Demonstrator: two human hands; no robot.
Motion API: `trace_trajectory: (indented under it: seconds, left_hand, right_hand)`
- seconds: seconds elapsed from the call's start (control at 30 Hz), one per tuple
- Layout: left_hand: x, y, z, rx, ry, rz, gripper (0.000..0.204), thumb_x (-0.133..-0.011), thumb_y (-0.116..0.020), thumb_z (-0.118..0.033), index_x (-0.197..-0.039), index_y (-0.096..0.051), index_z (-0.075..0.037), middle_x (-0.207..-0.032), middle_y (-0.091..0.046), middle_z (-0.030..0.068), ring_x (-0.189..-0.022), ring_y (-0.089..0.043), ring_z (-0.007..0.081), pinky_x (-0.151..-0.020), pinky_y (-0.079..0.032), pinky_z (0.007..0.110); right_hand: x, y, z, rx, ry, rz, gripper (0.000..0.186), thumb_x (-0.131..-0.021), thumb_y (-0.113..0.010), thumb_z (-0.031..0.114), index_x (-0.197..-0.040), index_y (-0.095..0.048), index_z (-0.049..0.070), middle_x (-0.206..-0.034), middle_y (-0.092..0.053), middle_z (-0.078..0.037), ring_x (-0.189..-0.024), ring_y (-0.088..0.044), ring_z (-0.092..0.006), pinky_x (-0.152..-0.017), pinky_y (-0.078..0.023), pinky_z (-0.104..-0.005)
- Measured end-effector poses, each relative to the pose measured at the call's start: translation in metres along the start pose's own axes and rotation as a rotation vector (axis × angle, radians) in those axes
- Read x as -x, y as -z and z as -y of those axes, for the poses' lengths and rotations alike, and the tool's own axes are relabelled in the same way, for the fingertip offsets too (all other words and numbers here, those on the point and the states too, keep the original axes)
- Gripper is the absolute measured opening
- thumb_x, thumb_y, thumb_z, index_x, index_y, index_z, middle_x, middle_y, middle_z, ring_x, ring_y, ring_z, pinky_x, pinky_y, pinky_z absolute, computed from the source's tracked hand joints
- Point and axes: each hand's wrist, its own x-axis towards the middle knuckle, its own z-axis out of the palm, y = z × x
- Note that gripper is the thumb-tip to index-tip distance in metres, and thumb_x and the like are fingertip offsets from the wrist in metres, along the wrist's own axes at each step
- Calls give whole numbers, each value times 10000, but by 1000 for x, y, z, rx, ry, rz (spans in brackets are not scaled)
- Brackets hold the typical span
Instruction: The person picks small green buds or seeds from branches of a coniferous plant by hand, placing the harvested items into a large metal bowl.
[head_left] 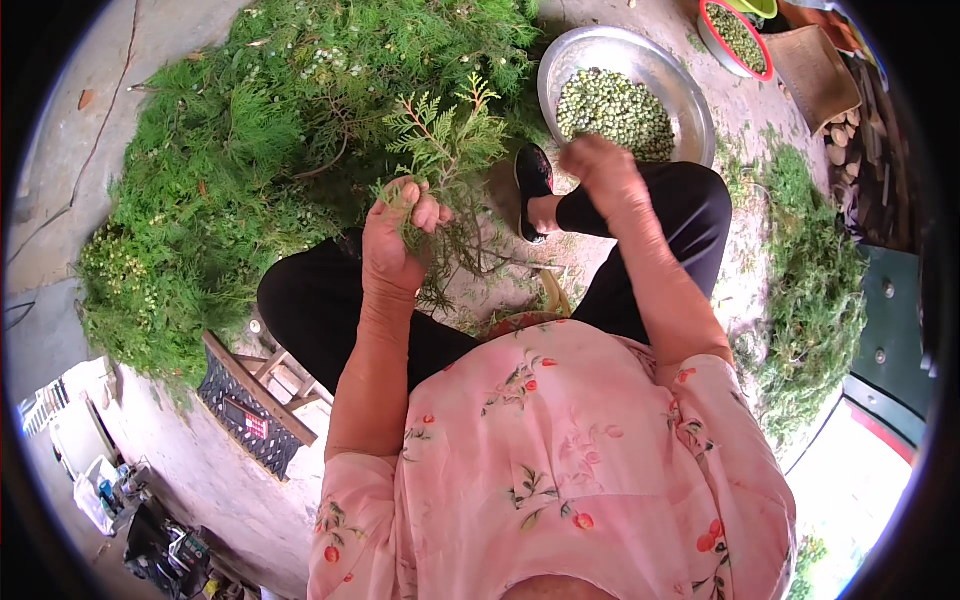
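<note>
Seated worker stripping green seeds from cut conifer foliage, seen from above. A large heap of cut green branches (250, 150) is spread over the concrete floor (640, 30) ahead and to the left; a smaller pile of foliage (815, 290) lies to the right. A wide metal basin (690, 95), holding a layer of small green seeds (612, 110), stands on the floor just beyond the right knee. A red-rimmed bowl (712, 35) of similar seeds is set farther off, beside a woven basket (815, 65).

One sprig (445, 135) is held upright above the lap, between the heap and the basin. The step is judged best done with the sprig gripped low on its stem, so that the fronds stand free, and with the picking hand carried right over the basin, so that the seeds fall inside its rim.

The left hand (395, 235) is closed around the lower stem, fingers curled, forearm raised from a bent elbow. The right hand (598, 160) is extended over the near rim of the basin, its back uppermost; whether its fingers are pinched or spread cannot be told.
</note>
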Motion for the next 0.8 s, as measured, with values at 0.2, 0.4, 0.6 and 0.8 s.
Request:
trace_trajectory:
  seconds: [0.2, 0.4, 0.6, 0.8]
  left_hand:
    - [-8, -2, -8, 163, -53, 66, 109, -852, -509, -167, -834, -509, -60, -570, -402, -24, -554, -369, 117, -702, -356, 308]
    - [0, 1, -15, 257, -70, 183, 99, -836, -513, -147, -813, -518, -51, -536, -384, -37, -524, -351, 101, -653, -326, 280]
    - [3, 1, -19, 306, -82, 281, 91, -836, -510, -116, -771, -488, -55, -521, -370, -34, -498, -343, 90, -620, -320, 258]
    - [8, -1, -22, 313, -81, 280, 111, -791, -555, -128, -772, -533, -21, -500, -406, -34, -513, -374, 101, -617, -330, 275]
  right_hand:
    - [12, -21, -96, 1266, 337, 548, 424, -623, -665, 177, -1021, -576, 64, -773, -630, -138, -734, -611, -290, -672, -479, -364]
    - [25, -63, -90, 188, -275, 283, 244, -788, -587, 130, -989, -594, -9, -809, -627, -76, -680, -586, -135, -606, -476, -274]
    - [34, -104, -54, 60, -252, 361, 415, -758, -648, 255, -1057, -560, -20, -954, -609, -101, -853, -565, -160, -735, -440, -296]
    - [35, -132, -50, -95, -356, 400, 413, -720, -626, 160, -1058, -498, -39, -881, -572, -96, -849, -531, -190, -782, -417, -322]
